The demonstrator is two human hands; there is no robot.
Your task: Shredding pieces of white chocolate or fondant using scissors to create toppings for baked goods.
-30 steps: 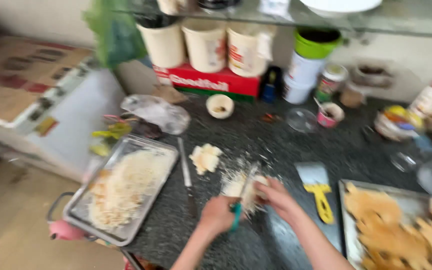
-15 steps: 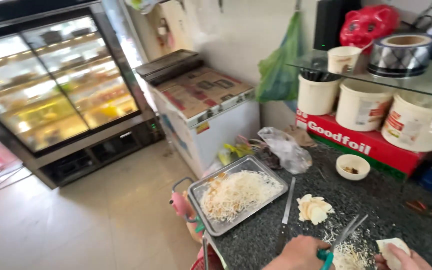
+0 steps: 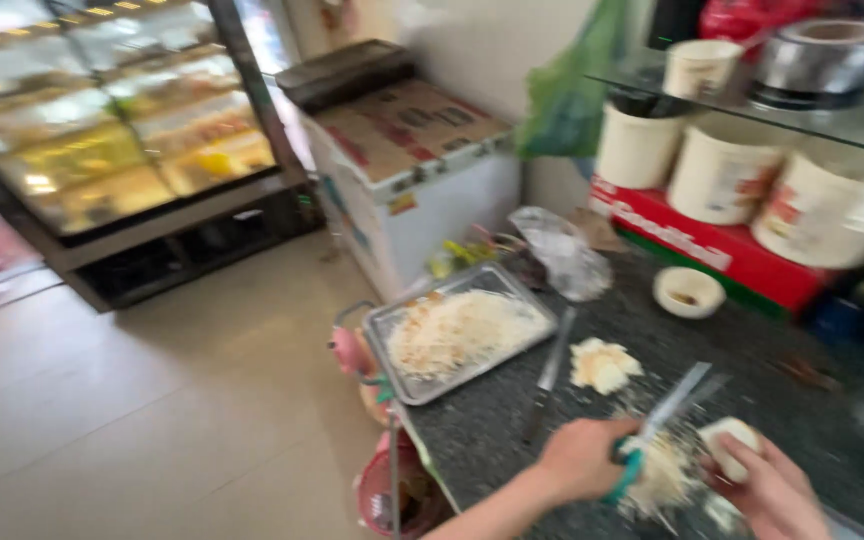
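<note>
The left hand (image 3: pixel 580 460) is seen at the lower edge of the head view, its forearm entering from below and angled up to the right, the fingers curled shut in a fist. The right hand (image 3: pixel 772 490) is held just beside it, fingers cupped and closed, the back turned upward.

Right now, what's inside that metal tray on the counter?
The tray holds a loose heap of pale shreds, spread over most of its floor. The picture is too blurred to tell what food they are. Whatever lies beneath the heap is covered.
</note>
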